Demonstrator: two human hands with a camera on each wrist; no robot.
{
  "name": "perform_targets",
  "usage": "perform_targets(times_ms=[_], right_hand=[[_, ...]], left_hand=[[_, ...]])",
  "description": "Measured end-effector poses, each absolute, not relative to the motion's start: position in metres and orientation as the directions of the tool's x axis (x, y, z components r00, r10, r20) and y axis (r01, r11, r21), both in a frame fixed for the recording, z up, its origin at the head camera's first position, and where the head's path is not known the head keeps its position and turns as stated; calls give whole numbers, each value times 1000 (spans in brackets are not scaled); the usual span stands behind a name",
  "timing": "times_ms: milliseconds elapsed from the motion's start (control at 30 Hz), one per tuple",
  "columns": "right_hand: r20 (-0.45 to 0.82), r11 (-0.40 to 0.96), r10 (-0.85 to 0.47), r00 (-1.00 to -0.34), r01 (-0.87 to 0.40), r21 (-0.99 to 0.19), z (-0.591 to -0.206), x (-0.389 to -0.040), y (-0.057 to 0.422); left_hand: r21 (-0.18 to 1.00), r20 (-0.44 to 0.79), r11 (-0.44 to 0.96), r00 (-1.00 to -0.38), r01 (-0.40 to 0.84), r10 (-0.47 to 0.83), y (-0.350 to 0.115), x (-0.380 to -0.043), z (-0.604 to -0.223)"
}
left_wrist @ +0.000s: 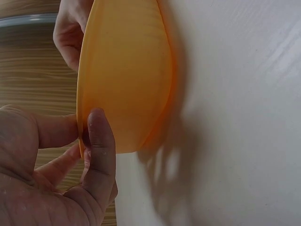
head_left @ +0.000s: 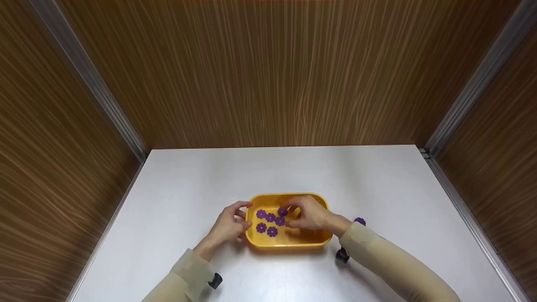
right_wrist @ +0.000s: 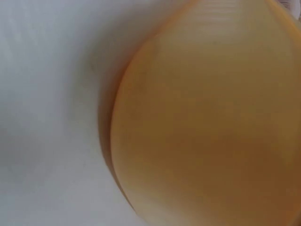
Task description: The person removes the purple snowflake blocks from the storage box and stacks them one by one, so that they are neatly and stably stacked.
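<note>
A yellow tray [head_left: 289, 244] with rounded corners sits on the white table. My left hand [head_left: 230, 222] grips its left end; in the left wrist view, thumb and fingers pinch the tray's rim [left_wrist: 81, 94] from both sides. Over the inside reaches my right hand [head_left: 309, 214], thumb and fingertips spread apart. Right at its index fingertip is a tilted purple flower-shaped piece [head_left: 282, 212]. Several more purple flower pieces [head_left: 272, 231] lie flat in the tray's left half. The right wrist view shows only the tray's outer wall [right_wrist: 202, 117], hiding that hand's fingers.
Another purple flower piece [head_left: 359, 221] lies on the table [head_left: 390, 180] right of the tray, partly behind the right sleeve [head_left: 377, 247]. Wood-grain panels [head_left: 268, 75] enclose the table at the back and both sides, with metal strips at the corners.
</note>
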State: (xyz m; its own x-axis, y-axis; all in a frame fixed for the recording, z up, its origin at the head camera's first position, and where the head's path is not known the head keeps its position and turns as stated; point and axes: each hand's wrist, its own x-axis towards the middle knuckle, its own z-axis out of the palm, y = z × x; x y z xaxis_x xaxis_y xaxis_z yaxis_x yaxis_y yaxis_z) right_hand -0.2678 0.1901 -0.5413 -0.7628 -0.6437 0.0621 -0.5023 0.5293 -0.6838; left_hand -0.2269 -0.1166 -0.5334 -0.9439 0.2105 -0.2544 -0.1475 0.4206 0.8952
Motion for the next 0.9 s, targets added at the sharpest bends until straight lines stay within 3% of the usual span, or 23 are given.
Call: perform_targets(times_ms=[333,900], right_hand=[[-9,604,-609,-793,-456,-654,-544,-270,192],[-51,619,-658,-752,-500,-605,-545,-263,194]], left_hand=[[896,-251,422,-942,-139,223,-108,-231,-529],[883,-289,436,-933,-174,213,-103,-229,-528]])
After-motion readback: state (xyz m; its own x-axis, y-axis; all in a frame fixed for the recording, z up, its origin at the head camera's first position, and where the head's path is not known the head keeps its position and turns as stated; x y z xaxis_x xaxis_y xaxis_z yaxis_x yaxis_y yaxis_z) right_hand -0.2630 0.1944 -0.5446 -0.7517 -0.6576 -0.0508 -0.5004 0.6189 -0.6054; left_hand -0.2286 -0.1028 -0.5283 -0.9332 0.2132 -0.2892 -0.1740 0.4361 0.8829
